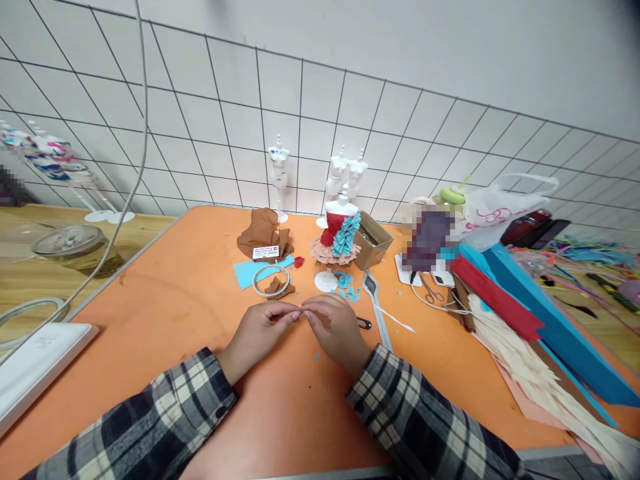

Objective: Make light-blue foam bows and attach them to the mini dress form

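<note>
Just in front of the round white disc (326, 281) on the orange desk (175, 300), the left hand (257, 333) and right hand (337, 327) were joined at the fingertips, both pinched on a tiny piece (301, 315) too small to identify.

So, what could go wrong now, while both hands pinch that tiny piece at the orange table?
1. The tiny piece, pinched between the left hand and right hand, may slip and vanish among the teal scraps.
2. The right hand lies close to a black-handled tool; a sideways move might knock it.
3. A forward reach could tip the dressed mannequin.
</note>
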Tool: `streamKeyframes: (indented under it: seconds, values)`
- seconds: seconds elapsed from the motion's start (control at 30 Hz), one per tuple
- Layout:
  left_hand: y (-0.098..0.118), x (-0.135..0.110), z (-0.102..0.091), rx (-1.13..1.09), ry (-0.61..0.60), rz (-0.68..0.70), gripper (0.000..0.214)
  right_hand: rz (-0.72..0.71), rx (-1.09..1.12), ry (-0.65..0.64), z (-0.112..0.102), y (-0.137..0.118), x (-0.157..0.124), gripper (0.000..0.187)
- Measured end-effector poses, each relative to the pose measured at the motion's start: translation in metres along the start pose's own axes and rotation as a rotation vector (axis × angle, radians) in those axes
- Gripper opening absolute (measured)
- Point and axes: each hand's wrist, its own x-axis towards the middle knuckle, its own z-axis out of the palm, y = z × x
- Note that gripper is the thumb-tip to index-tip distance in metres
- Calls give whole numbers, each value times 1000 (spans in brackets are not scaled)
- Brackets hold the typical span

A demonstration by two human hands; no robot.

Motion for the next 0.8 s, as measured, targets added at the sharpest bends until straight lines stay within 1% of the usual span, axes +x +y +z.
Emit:
streamKeyframes:
  seconds: [0.1,0.37,0.6,0.8]
  values:
    - [0,-1,0,-39,21,-7,22,-7,48,6,2,1,0,13]
    - [2,1,2,-125,28,-40,20,-27,6,21,5,3,-4,15]
    - [-3,1,0,-134,-18,-61,21,6,21,37,4,4,-3,14]
    - [-2,1,2,-119,20,-72,22,-13,24,62,9,3,-6,13]
